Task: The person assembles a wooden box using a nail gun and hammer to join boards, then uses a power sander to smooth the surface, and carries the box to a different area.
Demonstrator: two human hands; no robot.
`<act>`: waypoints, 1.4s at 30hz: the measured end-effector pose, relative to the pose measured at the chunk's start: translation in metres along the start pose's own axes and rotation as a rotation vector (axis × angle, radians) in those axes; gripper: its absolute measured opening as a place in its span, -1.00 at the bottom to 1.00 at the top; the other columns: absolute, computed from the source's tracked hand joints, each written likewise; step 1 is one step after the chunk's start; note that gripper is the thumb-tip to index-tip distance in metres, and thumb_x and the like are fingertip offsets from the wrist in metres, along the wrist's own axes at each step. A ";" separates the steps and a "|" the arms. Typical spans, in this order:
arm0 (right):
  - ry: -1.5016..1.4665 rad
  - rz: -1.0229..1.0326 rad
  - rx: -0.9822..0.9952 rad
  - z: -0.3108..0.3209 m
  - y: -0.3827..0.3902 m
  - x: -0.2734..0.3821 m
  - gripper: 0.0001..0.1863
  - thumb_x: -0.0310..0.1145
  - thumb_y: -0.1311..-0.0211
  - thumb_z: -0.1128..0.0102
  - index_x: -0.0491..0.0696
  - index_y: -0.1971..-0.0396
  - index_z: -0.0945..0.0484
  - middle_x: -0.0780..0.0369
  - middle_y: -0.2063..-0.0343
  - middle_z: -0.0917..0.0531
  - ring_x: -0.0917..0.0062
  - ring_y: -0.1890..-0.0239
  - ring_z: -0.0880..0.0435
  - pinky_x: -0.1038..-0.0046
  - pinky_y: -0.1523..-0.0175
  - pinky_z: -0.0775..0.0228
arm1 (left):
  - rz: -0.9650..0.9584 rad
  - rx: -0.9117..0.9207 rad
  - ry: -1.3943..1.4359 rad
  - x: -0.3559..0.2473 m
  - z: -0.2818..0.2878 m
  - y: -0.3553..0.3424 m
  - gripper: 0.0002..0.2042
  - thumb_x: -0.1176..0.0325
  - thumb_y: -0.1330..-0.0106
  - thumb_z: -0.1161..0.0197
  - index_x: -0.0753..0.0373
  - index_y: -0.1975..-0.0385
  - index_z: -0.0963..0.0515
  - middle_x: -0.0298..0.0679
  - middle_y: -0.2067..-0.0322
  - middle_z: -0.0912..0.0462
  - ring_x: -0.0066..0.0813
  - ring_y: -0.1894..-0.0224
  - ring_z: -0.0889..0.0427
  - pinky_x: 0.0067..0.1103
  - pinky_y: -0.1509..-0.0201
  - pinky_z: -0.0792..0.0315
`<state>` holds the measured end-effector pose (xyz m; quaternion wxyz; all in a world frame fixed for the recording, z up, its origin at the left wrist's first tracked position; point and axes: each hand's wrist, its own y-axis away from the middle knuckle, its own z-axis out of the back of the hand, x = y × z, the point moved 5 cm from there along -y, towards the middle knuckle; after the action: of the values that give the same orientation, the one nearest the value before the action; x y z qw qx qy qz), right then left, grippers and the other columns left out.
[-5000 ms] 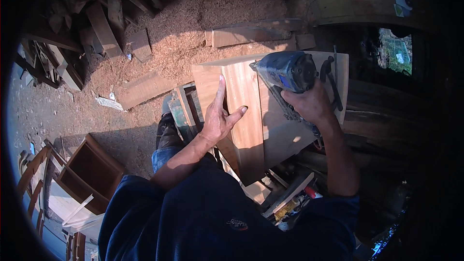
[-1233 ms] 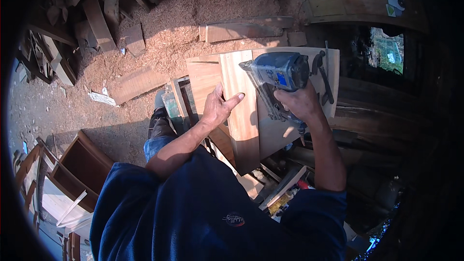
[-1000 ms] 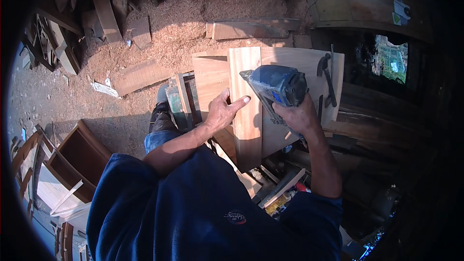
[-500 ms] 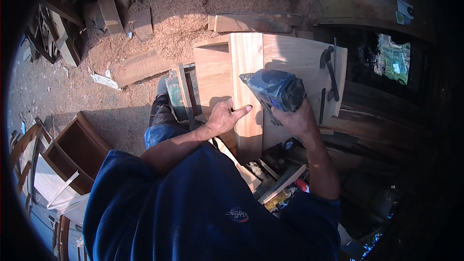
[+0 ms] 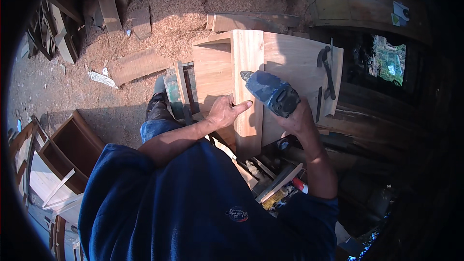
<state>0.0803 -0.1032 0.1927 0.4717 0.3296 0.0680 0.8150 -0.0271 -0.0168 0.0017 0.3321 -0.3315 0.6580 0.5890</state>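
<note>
My right hand (image 5: 295,118) is wrapped round the handle of a blue-and-black nail gun (image 5: 270,92), its nose on a long pale board (image 5: 247,48) lying lengthwise over a wooden assembly (image 5: 290,53) of panels. My left hand (image 5: 223,113) grips the board's left edge below the nose, thumb on top, fingertips out of sight. A black hammer (image 5: 329,79) and a thin metal bar lie at the panel's right side, beside the nail gun.
The assembly rests on a green-painted support (image 5: 172,94) among offcuts. Sawdust and loose planks (image 5: 135,63) cover the floor beyond. Scrap wood (image 5: 108,5) is piled upper left, a brown carcass (image 5: 72,150) sits lower left, and large cabinets (image 5: 367,9) stand upper right.
The nail gun and my left hand have moved down along the board toward me, and the gun has turned. The board and assembly sit higher in the picture.
</note>
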 end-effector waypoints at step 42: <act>0.444 0.170 -0.019 0.044 0.053 -0.018 -0.60 -0.34 0.02 -0.38 -0.04 0.11 -0.59 0.05 0.40 -0.72 0.08 0.30 -0.71 0.12 0.17 -0.55 | -0.126 -0.017 0.328 -0.007 -0.021 0.008 -0.54 0.06 -0.33 -0.30 0.39 0.04 -0.61 -0.24 0.25 -0.71 -0.58 0.22 -0.60 -0.58 0.06 -0.47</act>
<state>0.0746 -0.1556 0.2400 0.3777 0.1425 0.1344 0.9050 -0.0312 -0.0367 0.0140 0.2539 -0.4665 0.6763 0.5105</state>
